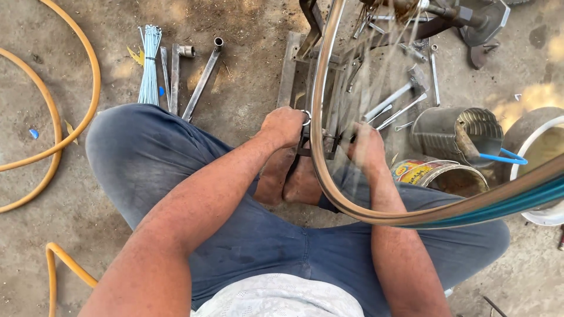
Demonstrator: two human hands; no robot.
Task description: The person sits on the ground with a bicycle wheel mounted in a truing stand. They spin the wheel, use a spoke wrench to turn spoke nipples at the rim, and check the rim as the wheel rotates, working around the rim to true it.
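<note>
Bare forearms, no sleeves down to the wrists, no watch or bands. Left hand [284,125] and right hand [367,148] without gloves. Faded blue-grey trousers [147,158], dusty, creased at the knees, with darker smudges near the middle seam. Pale white shirt [282,298] with a fine woven pattern at the near edge. Bare feet [291,179], no shoes.

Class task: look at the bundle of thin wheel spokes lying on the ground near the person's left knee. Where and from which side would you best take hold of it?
Probably at the middle of the spoke bundle, coming from above with the grip wrapped across its width. The spokes lie flat and parallel on the ground, fanning slightly at the far end, so a mid-length grip likely keeps them together and balanced. The flat metal bars lie close beside it.
</note>
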